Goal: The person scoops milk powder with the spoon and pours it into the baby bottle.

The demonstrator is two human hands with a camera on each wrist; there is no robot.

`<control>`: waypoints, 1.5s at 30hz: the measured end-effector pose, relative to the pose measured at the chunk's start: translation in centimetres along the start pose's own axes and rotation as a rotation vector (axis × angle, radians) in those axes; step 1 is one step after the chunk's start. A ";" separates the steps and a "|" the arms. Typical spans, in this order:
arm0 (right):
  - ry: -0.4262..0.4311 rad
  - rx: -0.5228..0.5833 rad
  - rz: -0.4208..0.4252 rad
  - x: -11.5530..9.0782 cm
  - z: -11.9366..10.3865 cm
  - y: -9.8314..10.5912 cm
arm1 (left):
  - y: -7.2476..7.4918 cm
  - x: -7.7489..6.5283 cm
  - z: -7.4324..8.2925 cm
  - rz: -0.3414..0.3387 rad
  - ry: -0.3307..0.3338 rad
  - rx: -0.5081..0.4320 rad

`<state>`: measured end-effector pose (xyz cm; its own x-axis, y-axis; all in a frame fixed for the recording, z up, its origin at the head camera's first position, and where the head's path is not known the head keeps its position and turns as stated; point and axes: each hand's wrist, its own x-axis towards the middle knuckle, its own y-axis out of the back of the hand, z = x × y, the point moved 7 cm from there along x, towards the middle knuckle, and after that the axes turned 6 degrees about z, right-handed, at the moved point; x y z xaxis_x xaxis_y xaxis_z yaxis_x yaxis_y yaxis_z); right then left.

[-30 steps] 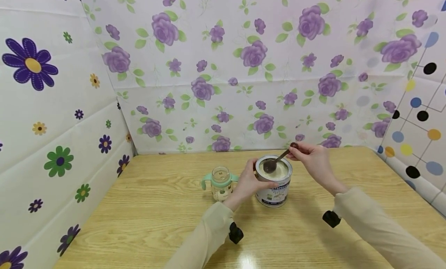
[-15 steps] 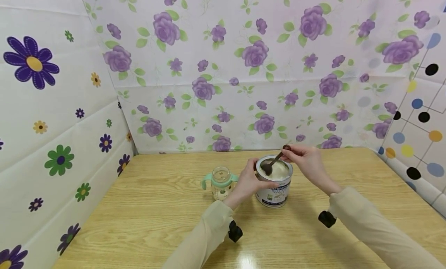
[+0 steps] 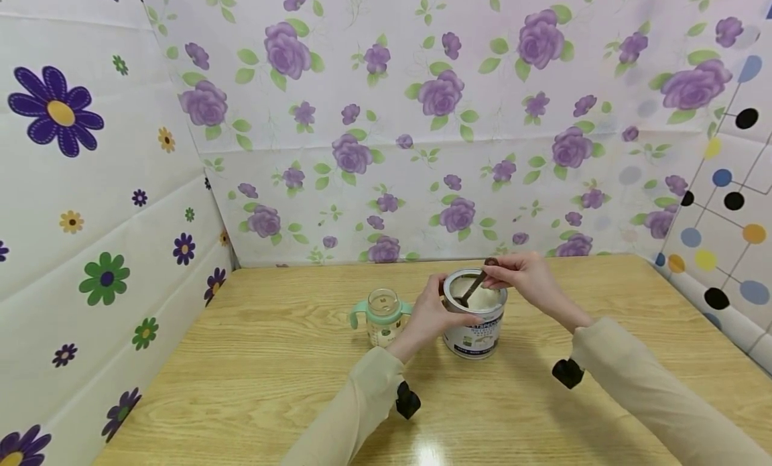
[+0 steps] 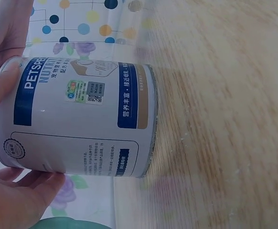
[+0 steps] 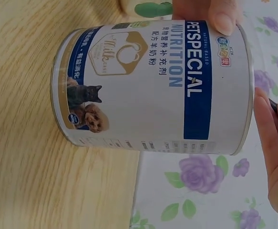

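A white milk powder can (image 3: 473, 335) with a blue band stands on the wooden table, its top off and pale powder (image 3: 487, 297) inside. My left hand (image 3: 425, 322) grips it near the rim, thumb across the front and fingers round the left side. Above the can's right edge, my right hand (image 3: 531, 281) pinches the upper handle of a brown spoon (image 3: 475, 286). The spoon leans down to the left, its bowl mostly sunk in the powder. In the right wrist view the can (image 5: 143, 95) hides most of the spoon; just a dark bit of handle (image 5: 273, 106) shows.
Left of the can, beside my left wrist, stands a clear baby bottle (image 3: 382, 318) with a mint-green collar and handles, its top uncovered and pale contents inside. A flower-patterned sheet (image 3: 386, 151) hangs behind the wooden table (image 3: 271, 359), with patterned sheets on both sides.
The spoon has tipped more upright and its bowl has gone down into the powder. My right hand has moved slightly left and lower; my left hand stays on the can.
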<state>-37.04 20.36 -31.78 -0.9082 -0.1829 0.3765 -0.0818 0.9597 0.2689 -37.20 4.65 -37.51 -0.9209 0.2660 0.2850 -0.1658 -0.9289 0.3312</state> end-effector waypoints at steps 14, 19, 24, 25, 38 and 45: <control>-0.107 0.052 -0.001 0.0 0.5 0.4 | -0.2 0.2 -0.1 0.002 0.001 -0.016; -0.147 0.076 0.013 -0.1 0.7 0.5 | -0.3 0.2 -0.3 0.000 -0.001 -0.019; -0.184 0.097 0.010 -0.2 0.9 0.7 | -0.1 0.1 -0.1 -0.005 -0.001 -0.005; -0.190 0.105 0.011 -0.3 0.9 0.7 | -0.1 0.1 -0.1 -0.007 -0.003 0.001; -0.229 0.164 0.048 -0.7 1.5 1.3 | 0.0 0.0 0.0 -0.011 -0.004 0.026; -0.268 0.197 0.127 -0.7 1.8 1.9 | 0.0 0.0 0.0 -0.009 0.003 0.004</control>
<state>-37.30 22.73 -33.16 -0.9895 -0.0223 0.1431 -0.0154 0.9987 0.0492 -37.23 4.65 -37.54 -0.9203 0.2734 0.2798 -0.1723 -0.9254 0.3374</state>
